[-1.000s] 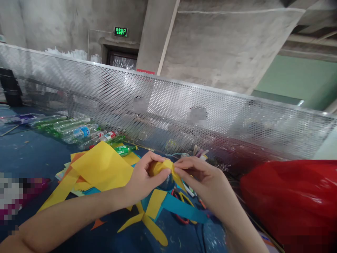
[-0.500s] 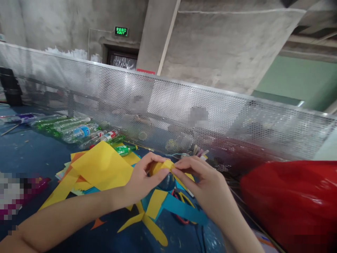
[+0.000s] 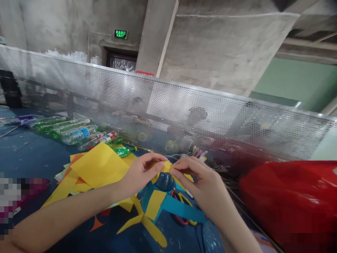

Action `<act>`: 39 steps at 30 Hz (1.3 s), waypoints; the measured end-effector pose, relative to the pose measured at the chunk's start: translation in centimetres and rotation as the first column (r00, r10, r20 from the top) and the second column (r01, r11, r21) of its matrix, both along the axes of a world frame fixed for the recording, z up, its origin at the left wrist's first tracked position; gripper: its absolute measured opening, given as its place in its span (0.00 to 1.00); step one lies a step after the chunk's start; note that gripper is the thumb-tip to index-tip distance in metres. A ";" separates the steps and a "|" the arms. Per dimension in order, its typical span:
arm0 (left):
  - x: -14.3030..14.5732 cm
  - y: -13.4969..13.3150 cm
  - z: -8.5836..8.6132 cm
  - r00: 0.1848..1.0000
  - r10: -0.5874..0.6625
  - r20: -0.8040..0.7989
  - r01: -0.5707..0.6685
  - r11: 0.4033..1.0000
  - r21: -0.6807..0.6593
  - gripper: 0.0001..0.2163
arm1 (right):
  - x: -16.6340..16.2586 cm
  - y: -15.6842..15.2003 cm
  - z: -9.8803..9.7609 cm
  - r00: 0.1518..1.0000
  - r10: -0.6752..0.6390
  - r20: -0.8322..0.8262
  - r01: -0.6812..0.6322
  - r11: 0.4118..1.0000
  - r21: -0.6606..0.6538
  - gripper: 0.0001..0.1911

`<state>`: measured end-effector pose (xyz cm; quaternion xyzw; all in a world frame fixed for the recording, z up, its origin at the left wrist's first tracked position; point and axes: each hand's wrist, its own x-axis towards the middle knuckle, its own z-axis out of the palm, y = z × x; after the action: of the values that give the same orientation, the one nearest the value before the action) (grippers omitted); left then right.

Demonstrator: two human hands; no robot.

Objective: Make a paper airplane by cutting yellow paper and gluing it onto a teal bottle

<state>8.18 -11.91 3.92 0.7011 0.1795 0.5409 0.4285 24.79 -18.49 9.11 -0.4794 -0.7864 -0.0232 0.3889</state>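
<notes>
Between my fingertips is a small folded piece of yellow paper. My left hand pinches its left side, thumb in front. The thumb and fingers of my right hand close on its right end. Just beneath it stands a dark blue, rounded, shiny object, whose kind I cannot make out. Nearer to me lie a blue paper strip and yellow petal-shaped paper cutouts. Scissors with red and yellow handles are partly covered by the blue strip.
Left of my hands is a pile of coloured paper sheets. Several plastic bottles lie behind it on the blue table. A perforated metal screen runs along the back. A big red plastic bag bulges at the right.
My left hand has shifted slightly left, and more of the dark blue object shows under the paper. My right hand stays almost in place, both hands still pinching the yellow paper.
</notes>
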 end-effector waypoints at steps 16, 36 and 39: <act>0.5 -0.2 -0.6 0.995 -0.067 0.080 0.066 0.998 0.005 0.08 | -0.2 -0.3 0.0 0.999 -0.044 -0.012 0.044 0.998 0.045 0.06; 1.1 -0.2 -1.3 0.990 -0.004 0.138 0.008 0.999 -0.031 0.10 | -0.5 -0.5 0.1 0.993 -0.062 -0.105 0.063 0.998 0.005 0.06; 1.0 -0.2 -1.1 0.994 -0.008 0.113 0.012 0.999 -0.037 0.10 | -0.6 -0.6 0.2 0.995 -0.072 -0.066 0.075 0.996 0.044 0.07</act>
<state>9.16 -12.12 2.86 0.6622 0.1619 0.5740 0.4537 24.18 -19.12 9.28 -0.4995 -0.7543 -0.0403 0.4241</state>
